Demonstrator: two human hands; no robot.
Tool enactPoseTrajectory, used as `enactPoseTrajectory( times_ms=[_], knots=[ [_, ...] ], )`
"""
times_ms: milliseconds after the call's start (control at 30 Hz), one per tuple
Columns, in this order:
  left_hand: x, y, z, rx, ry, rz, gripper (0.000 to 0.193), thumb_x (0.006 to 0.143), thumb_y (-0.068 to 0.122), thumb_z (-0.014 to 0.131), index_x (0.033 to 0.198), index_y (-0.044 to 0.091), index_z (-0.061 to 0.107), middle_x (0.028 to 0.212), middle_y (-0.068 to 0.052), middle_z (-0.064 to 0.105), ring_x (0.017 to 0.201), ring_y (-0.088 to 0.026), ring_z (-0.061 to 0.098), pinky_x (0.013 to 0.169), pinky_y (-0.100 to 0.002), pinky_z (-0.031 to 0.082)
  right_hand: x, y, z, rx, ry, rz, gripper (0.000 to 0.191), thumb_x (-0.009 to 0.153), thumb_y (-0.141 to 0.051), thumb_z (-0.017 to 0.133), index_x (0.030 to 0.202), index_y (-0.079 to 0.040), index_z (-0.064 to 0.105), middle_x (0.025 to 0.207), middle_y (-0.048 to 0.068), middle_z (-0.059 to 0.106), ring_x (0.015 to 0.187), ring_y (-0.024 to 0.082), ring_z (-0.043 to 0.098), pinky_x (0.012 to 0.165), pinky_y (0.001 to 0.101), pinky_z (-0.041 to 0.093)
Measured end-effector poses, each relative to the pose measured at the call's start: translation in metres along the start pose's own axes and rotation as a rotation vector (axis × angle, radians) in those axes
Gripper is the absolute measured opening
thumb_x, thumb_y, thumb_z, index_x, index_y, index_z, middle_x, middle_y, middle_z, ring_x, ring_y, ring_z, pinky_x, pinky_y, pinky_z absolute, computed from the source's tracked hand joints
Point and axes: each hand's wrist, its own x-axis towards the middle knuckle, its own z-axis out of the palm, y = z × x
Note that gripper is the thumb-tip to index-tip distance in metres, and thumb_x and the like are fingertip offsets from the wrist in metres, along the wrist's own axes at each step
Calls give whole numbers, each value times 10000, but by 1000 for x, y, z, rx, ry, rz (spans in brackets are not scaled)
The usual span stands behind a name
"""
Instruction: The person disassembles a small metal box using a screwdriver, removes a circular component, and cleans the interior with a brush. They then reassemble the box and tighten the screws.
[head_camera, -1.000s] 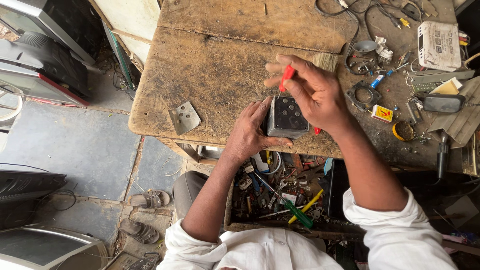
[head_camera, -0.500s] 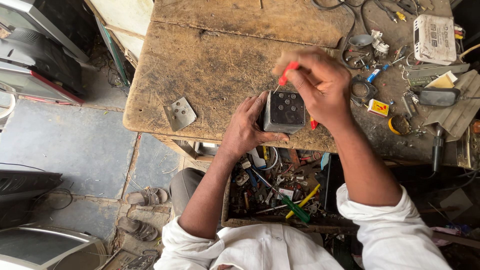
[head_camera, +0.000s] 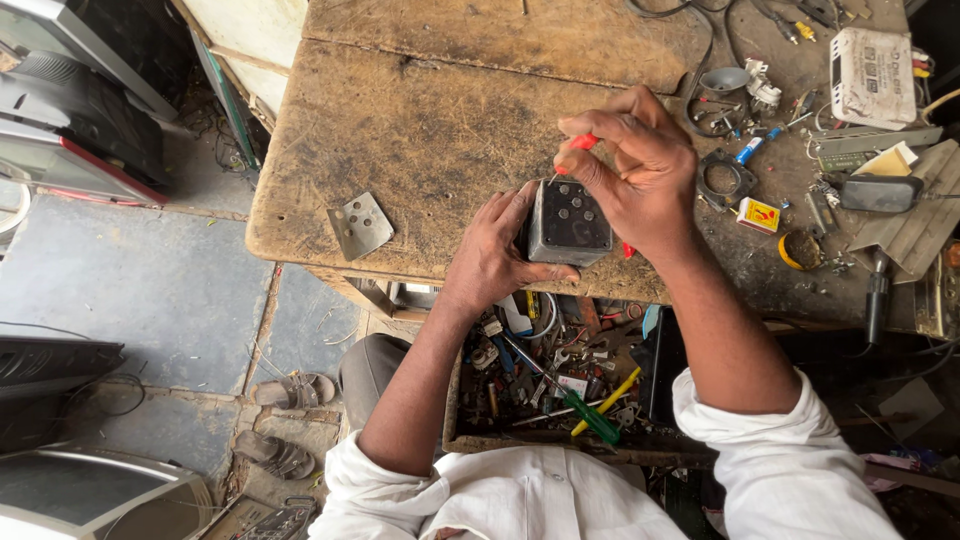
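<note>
Left hand (head_camera: 495, 255) grips dark box (head_camera: 568, 220) at worktop (head_camera: 420, 140) front edge. Right hand (head_camera: 640, 170) pinches red screwdriver (head_camera: 580, 145) over box top. White labelled package (head_camera: 873, 75) far right corner; small yellow packet (head_camera: 757, 214) beside right wrist. Bare wood left, metal plate (head_camera: 360, 225) near edge.

Open bench to your left, clutter to your right

You can pass freely over the bare wooden bench (head_camera: 440, 140) around the metal plate (head_camera: 361, 225); small parts (head_camera: 790, 190) crowd your right, the parts drawer (head_camera: 560, 395) lies below
</note>
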Motion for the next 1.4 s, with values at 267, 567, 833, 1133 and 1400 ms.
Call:
enactPoseTrajectory(
  times_ms=[267, 567, 833, 1133, 1400],
  knots=[
    [1, -1, 3, 60, 27, 29, 1249, 545, 629, 935, 1492, -44, 474, 1349, -258, 618, 1306, -423, 567, 1095, -521, 450, 1, 1, 0, -155, 65, -37, 285, 1020, 87, 766, 1250, -66, 695, 1089, 114, 622, 1002, 228, 737, 732, 280, 643],
    [0, -3, 4, 38, 24, 11, 1256, 548, 644, 924, 1499, -43, 475, 1368, -264, 613, 1328, -423, 565, 1120, -525, 452, 2, -6, 3, -29, 23, 75, 238, 1095, 93, 631, 1302, -19, 660, 1212, 112, 636, 1085, 208, 767, 868, 320, 655],
    [0, -2, 2, 7, 20, 12, 1241, 555, 633, 913, 1497, -45, 473, 1361, -253, 623, 1304, -408, 589, 1114, -504, 466, -7, -6, 3, 15, 33, 121, 377, 1074, 87, 638, 1419, -50, 577, 1264, 126, 637, 1134, 216, 733, 958, 312, 676],
    [0, -3, 1, 0, 28, 24, 1230, 556, 613, 921, 1497, -42, 475, 1362, -259, 618, 1293, -421, 587, 1096, -507, 466, -11, -2, 1, -40, 24, 139, 449, 1087, 109, 605, 1493, -64, 522, 1323, 144, 619, 1188, 217, 733, 978, 365, 649],
    [0, -2, 1, -7, 40, 30, 1219, 554, 593, 933, 1487, -47, 480, 1318, -247, 638, 1227, -411, 622, 1062, -495, 495, -14, -14, 1, -24, 27, 156, 483, 1091, 140, 593, 1531, -10, 460, 1300, 197, 624, 1196, 274, 711, 1043, 410, 630]
  ],
)
